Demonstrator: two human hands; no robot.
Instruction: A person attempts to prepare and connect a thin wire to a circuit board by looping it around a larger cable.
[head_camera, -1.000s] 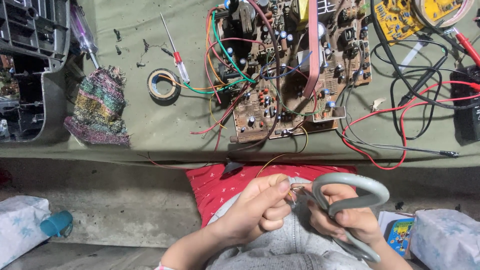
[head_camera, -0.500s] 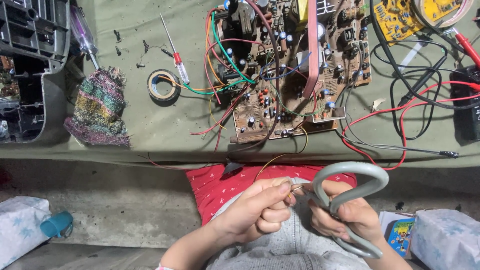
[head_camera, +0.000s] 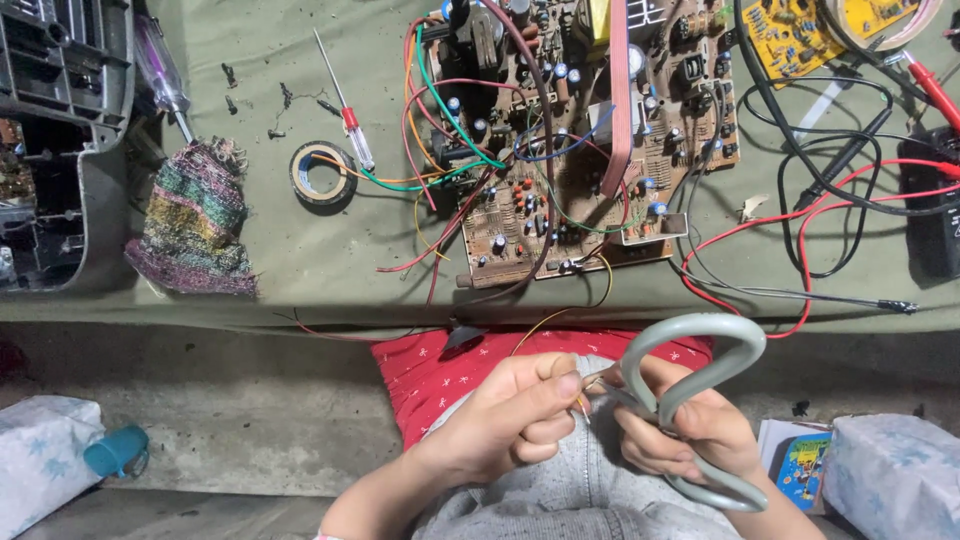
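- One pair of grey-handled scissors (head_camera: 700, 400) sits in the right hand (head_camera: 685, 435); one thin yellow-orange wire (head_camera: 545, 325) is pinched by the left hand (head_camera: 515, 415).
- One large brown circuit board (head_camera: 570, 150) lies straight beyond both hands, strung with red, green, yellow and blue leads and one pink ribbon cable (head_camera: 620, 90).
- A second, yellow circuit board (head_camera: 800, 30) is far beyond the right hand.
- Two screwdrivers lie beyond the left hand: one thin with a red-and-clear grip (head_camera: 345, 100), one purple-handled (head_camera: 160, 70) further left.
- One roll of tape (head_camera: 322, 172) and one striped woven cloth (head_camera: 195, 225) are also beyond and left of the left hand, with a few loose screws (head_camera: 275, 105) past them.
- One grey plastic casing (head_camera: 50, 140) is at the far left.
- Red and black probe leads (head_camera: 830, 190) loop beyond the right hand.
- The bench is covered with an olive-green cloth (head_camera: 330, 270); below its edge is bare concrete floor (head_camera: 250, 420), and a red patterned cushion (head_camera: 430, 375) shows under the hands.
- Two white wrapped bundles (head_camera: 890, 475) lie on the floor, one outside each hand.
- Left hand: curled tight, thumb and forefinger gripping the wire end just beside the scissor blades.
- Right hand: fingers through the lower loop, clasped around the scissors; blades nearly together, meeting the wire between the two hands.
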